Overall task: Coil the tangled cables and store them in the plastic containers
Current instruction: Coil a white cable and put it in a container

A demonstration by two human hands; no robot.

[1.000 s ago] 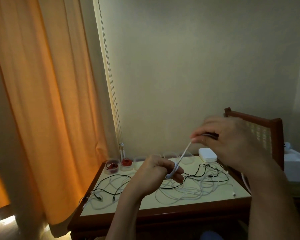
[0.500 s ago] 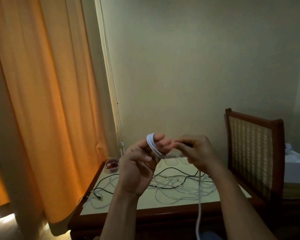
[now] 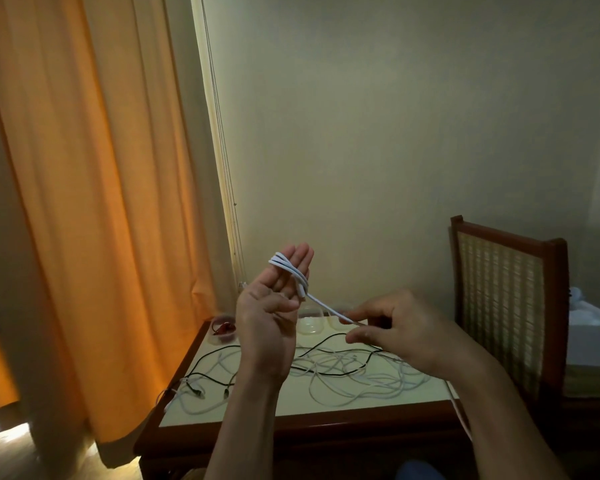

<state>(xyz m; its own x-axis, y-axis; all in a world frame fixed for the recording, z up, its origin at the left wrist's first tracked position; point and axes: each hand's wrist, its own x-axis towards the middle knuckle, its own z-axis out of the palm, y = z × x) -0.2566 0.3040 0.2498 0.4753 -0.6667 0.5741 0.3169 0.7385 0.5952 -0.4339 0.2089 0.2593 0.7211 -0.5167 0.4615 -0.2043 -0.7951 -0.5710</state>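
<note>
My left hand [image 3: 271, 317] is raised above the table, palm toward me, with several turns of a white cable [image 3: 290, 271] wound around its upright fingers. From the coil the cable runs taut, down and right, to my right hand [image 3: 399, 332], which pinches it between thumb and fingers. A tangle of white and black cables [image 3: 343, 370] lies on the table below. Clear plastic containers [image 3: 310, 320] stand along the table's back edge; the left one [image 3: 223, 330] holds a red and black cable.
The small wooden table [image 3: 291, 415] has a cream top. An orange curtain [image 3: 94, 202] hangs at the left. A wooden chair with a woven back [image 3: 506, 303] stands right of the table, white bedding [image 3: 593, 327] behind it.
My left hand opened and lifted, its fingers now upright with the coil around them. My right hand moved down and right, drawing the cable taut away from the coil.
</note>
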